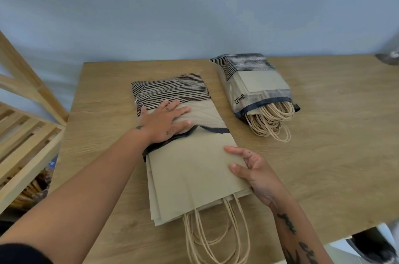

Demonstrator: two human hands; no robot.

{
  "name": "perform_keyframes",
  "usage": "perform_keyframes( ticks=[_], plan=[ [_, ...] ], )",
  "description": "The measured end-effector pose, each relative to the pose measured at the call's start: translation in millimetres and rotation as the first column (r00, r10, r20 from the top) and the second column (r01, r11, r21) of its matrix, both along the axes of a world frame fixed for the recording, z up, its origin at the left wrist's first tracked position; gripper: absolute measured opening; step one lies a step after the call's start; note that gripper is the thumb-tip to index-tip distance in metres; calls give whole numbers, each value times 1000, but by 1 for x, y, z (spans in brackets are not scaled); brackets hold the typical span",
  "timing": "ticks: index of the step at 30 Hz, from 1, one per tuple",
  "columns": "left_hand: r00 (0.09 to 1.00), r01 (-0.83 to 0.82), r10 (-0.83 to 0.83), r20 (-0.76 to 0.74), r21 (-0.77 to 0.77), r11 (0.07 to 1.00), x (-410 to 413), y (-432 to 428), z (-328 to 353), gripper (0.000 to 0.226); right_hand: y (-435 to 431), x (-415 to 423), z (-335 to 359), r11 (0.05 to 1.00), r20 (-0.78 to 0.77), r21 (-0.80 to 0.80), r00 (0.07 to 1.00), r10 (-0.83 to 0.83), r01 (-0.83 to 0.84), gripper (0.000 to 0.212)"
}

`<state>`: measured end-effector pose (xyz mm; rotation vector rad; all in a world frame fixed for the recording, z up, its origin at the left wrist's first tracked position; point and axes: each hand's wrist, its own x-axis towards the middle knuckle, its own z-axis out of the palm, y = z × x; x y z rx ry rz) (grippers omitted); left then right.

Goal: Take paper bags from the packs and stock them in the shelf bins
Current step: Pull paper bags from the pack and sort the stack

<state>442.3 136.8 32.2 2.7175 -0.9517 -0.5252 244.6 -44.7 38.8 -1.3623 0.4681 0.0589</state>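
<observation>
A wooden table (323, 134) stands against a pale blue wall (194, 9).

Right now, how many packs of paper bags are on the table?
2. One pack lies mid-table under the left hand, its bags partly slid out and gripped by the right hand. The other pack lies far right.

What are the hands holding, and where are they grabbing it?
The right hand grips the stack of paper bags by its right edge, near the handle end. The left hand lies flat on the pack's wrapper, pressing rather than gripping.
</observation>
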Motion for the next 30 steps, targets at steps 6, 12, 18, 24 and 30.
perform_keyframes(
  ticks=[6,12,18,24,30],
  plan=[
    [1000,0,0,-14,8,1000,14,-3,-2,57,-5,-17,0,1000,2,-4,1000,21,-21,36],
    [1000,-30,30,1,50,998,32,-10,-2,60,-10,-4,4,987,4,125,995,100,-99,44],
    [999,-46,47,-24,33,998,50,-9,-1,62,-5,31,3,975,-23,161,987,160,-154,74],
    [999,-52,52,15,72,996,74,-10,-2,65,-8,24,-1,983,-28,112,988,151,-147,72],
    [997,-44,41,61,55,998,94,-9,-5,70,-15,5,-7,980,0,159,993,118,-117,73]
  ],
)
